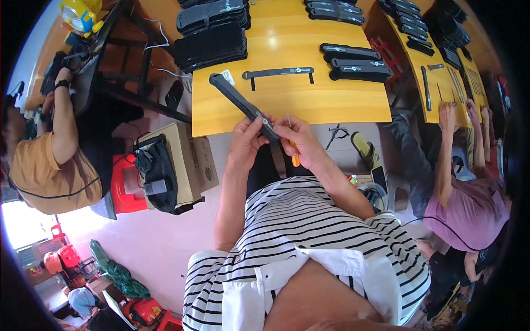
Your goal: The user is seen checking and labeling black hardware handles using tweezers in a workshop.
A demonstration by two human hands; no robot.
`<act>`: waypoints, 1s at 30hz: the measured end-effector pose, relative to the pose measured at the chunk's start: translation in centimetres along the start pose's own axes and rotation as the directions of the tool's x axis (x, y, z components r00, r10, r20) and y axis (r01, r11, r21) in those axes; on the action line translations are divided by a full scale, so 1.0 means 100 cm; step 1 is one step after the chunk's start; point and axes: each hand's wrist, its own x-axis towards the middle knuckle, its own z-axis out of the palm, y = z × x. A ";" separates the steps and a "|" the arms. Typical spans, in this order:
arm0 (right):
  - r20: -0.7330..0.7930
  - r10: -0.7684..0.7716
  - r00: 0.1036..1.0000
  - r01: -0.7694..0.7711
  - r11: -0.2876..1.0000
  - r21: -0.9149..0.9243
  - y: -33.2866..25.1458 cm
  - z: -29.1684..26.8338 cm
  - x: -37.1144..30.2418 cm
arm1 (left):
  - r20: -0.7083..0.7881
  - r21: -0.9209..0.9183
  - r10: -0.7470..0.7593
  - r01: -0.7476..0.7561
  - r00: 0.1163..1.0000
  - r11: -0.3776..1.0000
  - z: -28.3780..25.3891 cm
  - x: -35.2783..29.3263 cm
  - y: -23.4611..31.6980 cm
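Observation:
Over the near edge of the yellow table [331, 110], my left hand [247, 138] is closed on a dark grey fabric strap [237, 99] with a white print. The strap slants away to the far left. My right hand [301, 138] is closed around a slim tool with an orange handle [295, 159], and its thumb and fingers are at the strap's near end. A thin shaft shows above that hand; the tool's exact kind is unclear. Beyond my hands, another strap [279, 72] lies flat with two short black tabs. A white label [227, 78] is beside the held strap.
Black strap stacks stand at the table's far left [211, 47] and right [359, 62]. A cardboard box [190, 160] with a black bag [160, 176] sits on the floor to my left. Co-workers sit at the left [55, 154] and right [469, 204].

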 end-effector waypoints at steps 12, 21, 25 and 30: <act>0.085 -0.327 0.941 0.274 0.592 -0.757 -0.034 0.026 -0.045 | -0.073 0.030 0.179 -0.177 0.981 0.984 0.013 -0.011 0.011; 0.048 -0.150 0.988 0.143 0.731 -0.667 -0.037 0.030 -0.042 | -0.133 0.090 0.284 -0.274 0.950 0.958 0.022 -0.016 0.012; 0.042 -0.130 0.991 0.128 0.778 -0.615 -0.036 0.030 -0.040 | -0.146 0.081 0.304 -0.294 0.941 0.952 0.022 -0.015 0.011; 0.034 -0.058 0.998 0.067 0.841 -0.537 -0.037 0.028 -0.039 | -0.169 0.057 0.302 -0.297 0.938 0.953 0.024 -0.014 0.009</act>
